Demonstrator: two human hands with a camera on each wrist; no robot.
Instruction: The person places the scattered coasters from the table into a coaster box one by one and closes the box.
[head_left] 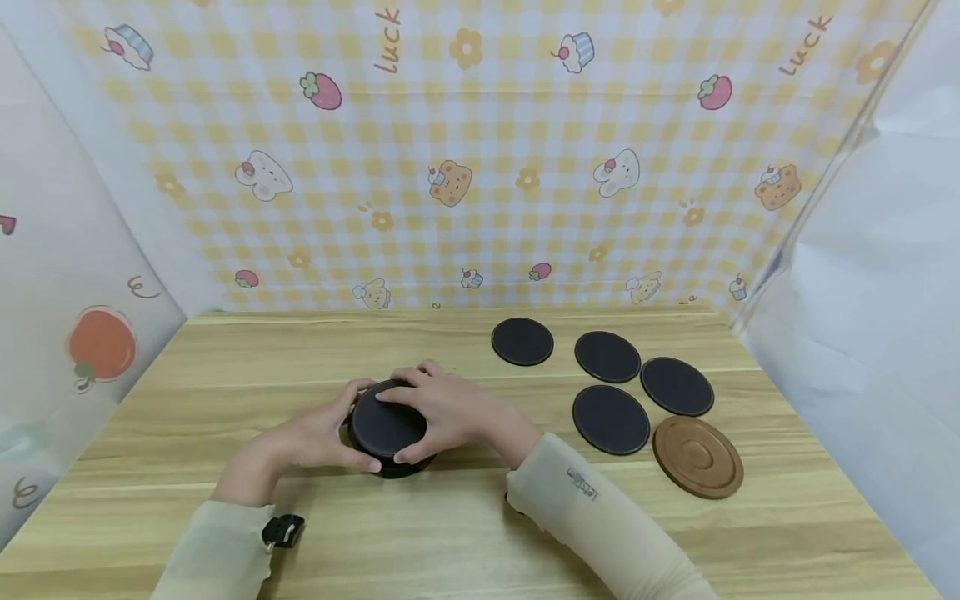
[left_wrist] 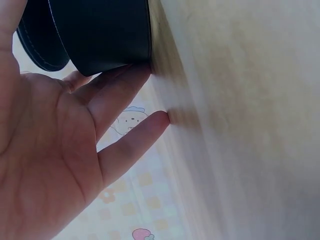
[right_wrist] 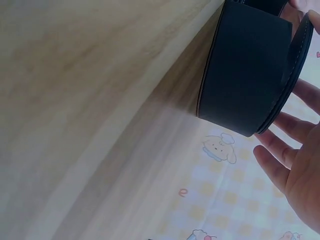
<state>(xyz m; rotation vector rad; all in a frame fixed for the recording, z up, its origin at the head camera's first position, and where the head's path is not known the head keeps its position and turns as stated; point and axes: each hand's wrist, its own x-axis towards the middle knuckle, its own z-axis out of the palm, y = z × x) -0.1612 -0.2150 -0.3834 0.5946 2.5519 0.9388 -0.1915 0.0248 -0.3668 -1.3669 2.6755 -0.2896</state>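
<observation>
Near the middle of the table stands a round black holder [head_left: 397, 471] with leather-like sides, seen close up in both wrist views. Over its top lies a black round coaster [right_wrist: 287, 92] with a stitched edge, tilted so that a gap shows beneath it on one side. My left hand [head_left: 318, 435] grips the holder from the left, thumb at the front and fingers round the back. With its thumb at the near edge and fingers over the top and far side, my right hand [head_left: 457, 408] holds the coaster. The holder's inside is hidden.
On the right of the table lie several black round coasters [head_left: 611, 419], set apart or edge to edge. A brown round wooden lid-like disc [head_left: 698, 457] with a ringed centre lies nearest on that side. A patterned cloth wall [head_left: 495, 233] rises behind the table [head_left: 247, 358].
</observation>
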